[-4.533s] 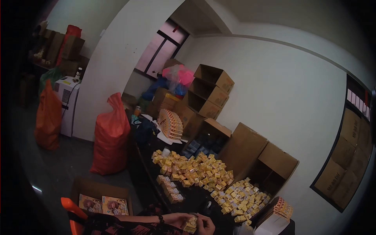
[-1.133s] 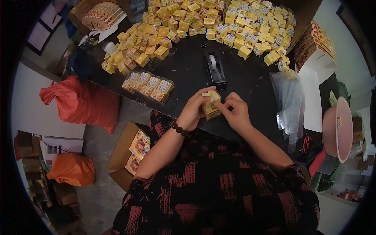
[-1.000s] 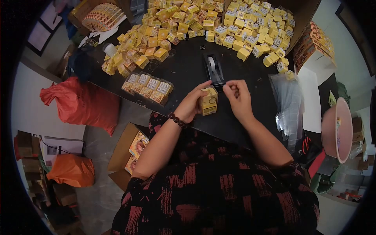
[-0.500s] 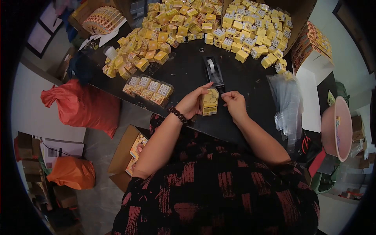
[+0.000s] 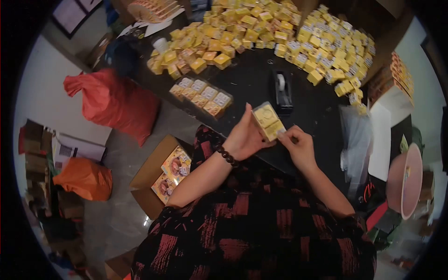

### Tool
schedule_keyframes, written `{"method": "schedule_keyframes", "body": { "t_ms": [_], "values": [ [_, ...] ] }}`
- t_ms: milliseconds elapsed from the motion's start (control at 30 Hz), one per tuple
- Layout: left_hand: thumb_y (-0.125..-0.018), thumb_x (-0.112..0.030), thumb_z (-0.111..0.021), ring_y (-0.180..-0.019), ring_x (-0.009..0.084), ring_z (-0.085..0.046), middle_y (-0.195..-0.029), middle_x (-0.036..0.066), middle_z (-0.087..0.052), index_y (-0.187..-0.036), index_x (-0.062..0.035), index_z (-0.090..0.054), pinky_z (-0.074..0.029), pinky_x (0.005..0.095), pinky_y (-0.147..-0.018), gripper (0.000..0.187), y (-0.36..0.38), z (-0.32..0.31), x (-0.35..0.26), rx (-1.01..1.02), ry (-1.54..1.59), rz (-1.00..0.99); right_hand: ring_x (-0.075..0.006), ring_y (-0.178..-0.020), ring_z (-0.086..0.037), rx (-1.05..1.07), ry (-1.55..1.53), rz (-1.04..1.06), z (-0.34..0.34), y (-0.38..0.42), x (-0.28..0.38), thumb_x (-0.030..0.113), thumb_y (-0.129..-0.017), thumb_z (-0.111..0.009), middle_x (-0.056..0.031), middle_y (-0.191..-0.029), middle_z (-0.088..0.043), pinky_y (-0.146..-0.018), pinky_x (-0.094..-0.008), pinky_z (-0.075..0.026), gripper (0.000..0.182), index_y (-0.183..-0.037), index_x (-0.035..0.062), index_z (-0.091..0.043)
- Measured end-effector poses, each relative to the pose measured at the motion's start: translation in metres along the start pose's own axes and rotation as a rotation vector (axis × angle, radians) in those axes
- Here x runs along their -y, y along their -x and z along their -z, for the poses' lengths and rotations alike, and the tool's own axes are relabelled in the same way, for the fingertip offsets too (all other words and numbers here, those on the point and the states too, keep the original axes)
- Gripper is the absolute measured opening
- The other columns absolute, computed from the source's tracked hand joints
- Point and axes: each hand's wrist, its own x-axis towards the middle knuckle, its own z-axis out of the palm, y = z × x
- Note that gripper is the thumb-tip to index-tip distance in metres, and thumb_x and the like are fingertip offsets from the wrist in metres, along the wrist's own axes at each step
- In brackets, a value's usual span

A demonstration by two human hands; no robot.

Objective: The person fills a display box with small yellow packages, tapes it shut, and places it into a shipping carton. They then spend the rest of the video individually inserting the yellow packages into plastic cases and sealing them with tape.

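Note:
My left hand (image 5: pixel 245 140) holds a small yellow box pack (image 5: pixel 269 120) in clear plastic, tilted, with the thumb along its left side and the fingers beneath. My right hand (image 5: pixel 300 145) is closed in a pinch at the pack's lower right corner, its fingertips touching it. Whatever lies between those fingertips is too small to make out. Beyond the pack stands a black tape dispenser (image 5: pixel 283 101) with a roll of clear tape (image 5: pixel 280 82). Left of it, a clear tray of small boxes (image 5: pixel 201 97) sits near the table edge.
Piles of yellow boxes (image 5: pixel 233 32) and yellow-and-white boxes (image 5: pixel 336 51) cover the back of the table. Clear plastic sleeves (image 5: pixel 355 144) lie at right, beside a pink basin (image 5: pixel 405 182). An open carton (image 5: pixel 144 179) and a red sack (image 5: pixel 116 105) are at left.
Both hands have come away from the tape dispenser towards my body, and the pack has turned and tilted. My right fingers now meet the pack's corner. The whole view has shifted.

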Motion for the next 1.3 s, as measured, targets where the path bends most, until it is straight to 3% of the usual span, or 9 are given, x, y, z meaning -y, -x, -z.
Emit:
{"method": "schedule_keyframes", "body": {
  "t_ms": [167,267,433,500,567,667,867,1100,1300],
  "values": [
    [-0.093,-0.065,-0.023,-0.115,0.0320,-0.055,-0.120,0.019,-0.057,-0.127,-0.0061,-0.047,-0.047,0.0445,-0.096,0.072,0.026,0.000,0.001,-0.067,-0.076,-0.049,-0.0224,-0.071,-0.052,0.137,0.670,0.359,0.000,0.007,0.007,0.020,-0.066,-0.083,-0.0067,-0.071,-0.050,-0.065,-0.0332,-0.042,0.037,-0.059,0.0019,-0.051],
    [-0.097,-0.059,-0.026,-0.113,0.0289,-0.057,-0.121,0.019,-0.056,-0.129,-0.0082,-0.043,-0.051,0.0415,-0.090,0.063,0.050,-0.004,-0.042,-0.247,-0.369,-0.253,-0.0313,-0.091,-0.054,0.051,0.876,0.532,0.023,0.011,0.014,0.021,-0.069,-0.080,-0.0124,-0.092,-0.057,-0.079,-0.0389,-0.044,0.032,-0.086,0.0017,-0.062],
    [-0.093,-0.046,-0.054,-0.108,0.0371,-0.052,-0.124,0.019,-0.051,-0.134,-0.0107,-0.038,-0.047,0.0478,-0.084,0.057,0.059,0.074,-0.187,-0.941,-1.859,-0.891,-0.0381,-0.110,-0.052,-0.587,1.262,0.119,0.172,0.060,-0.012,0.013,-0.081,-0.070,-0.0207,-0.113,-0.057,-0.094,-0.0423,-0.042,0.037,-0.112,-0.0016,-0.055],
    [-0.090,-0.045,-0.057,-0.108,0.0393,-0.051,-0.122,0.020,-0.050,-0.133,-0.0125,-0.041,-0.046,0.0508,-0.083,0.056,0.056,0.065,-0.201,-1.058,-2.034,-0.723,-0.0383,-0.113,-0.052,-0.691,1.392,0.028,0.213,0.080,-0.028,0.013,-0.081,-0.070,-0.0222,-0.117,-0.056,-0.095,-0.0424,-0.043,0.042,-0.116,-0.0024,-0.054],
    [-0.085,-0.049,-0.061,-0.111,0.0413,-0.048,-0.119,0.020,-0.051,-0.130,-0.0172,-0.048,-0.045,0.0557,-0.082,0.057,0.045,0.071,-0.207,-1.232,-2.295,-0.536,-0.0396,-0.117,-0.050,-0.400,0.814,-0.559,0.236,0.104,-0.015,0.015,-0.078,-0.073,-0.0256,-0.123,-0.053,-0.095,-0.0439,-0.044,0.055,-0.124,-0.0035,-0.049],
    [-0.080,-0.056,-0.062,-0.113,0.0419,-0.047,-0.127,0.022,-0.048,-0.137,-0.0188,-0.044,-0.045,0.0562,-0.085,0.070,0.030,0.086,-0.204,-1.343,-2.389,-0.453,-0.0423,-0.106,-0.054,-0.454,1.194,-0.488,0.252,0.125,-0.049,0.025,-0.070,-0.080,-0.0266,-0.112,-0.058,-0.091,-0.0470,-0.045,0.071,-0.127,-0.0035,-0.048],
    [-0.088,-0.037,-0.062,-0.127,0.0402,-0.036,-0.138,0.022,-0.039,-0.142,-0.0147,-0.039,-0.029,0.0525,-0.103,0.063,0.044,0.083,-0.145,-1.129,-2.307,-1.194,-0.0381,-0.104,-0.054,-0.625,0.857,-0.525,0.265,0.134,-0.050,0.039,-0.062,-0.085,-0.0248,-0.108,-0.057,-0.090,-0.0424,-0.046,0.071,-0.114,-0.0003,-0.058],
    [-0.087,-0.024,-0.064,-0.131,0.0382,-0.030,-0.141,0.020,-0.035,-0.133,-0.0055,-0.046,-0.023,0.0510,-0.106,0.053,0.064,0.049,0.025,-0.587,-2.089,-0.973,-0.0366,-0.107,-0.054,-0.718,1.057,-0.399,0.253,0.147,-0.067,0.027,-0.063,-0.086,-0.0240,-0.116,-0.051,-0.092,-0.0398,-0.046,0.075,-0.122,-0.0037,-0.051],
    [-0.086,-0.017,-0.064,-0.130,0.0389,-0.032,-0.138,0.020,-0.037,-0.129,-0.0054,-0.049,-0.024,0.0501,-0.105,0.046,0.069,0.032,0.036,-0.475,-2.078,-0.908,-0.0342,-0.096,-0.059,-0.880,0.986,-0.238,0.241,0.145,-0.061,0.019,-0.068,-0.082,-0.0217,-0.101,-0.059,-0.085,-0.0397,-0.047,0.054,-0.110,-0.0049,-0.057]
  ]
}}
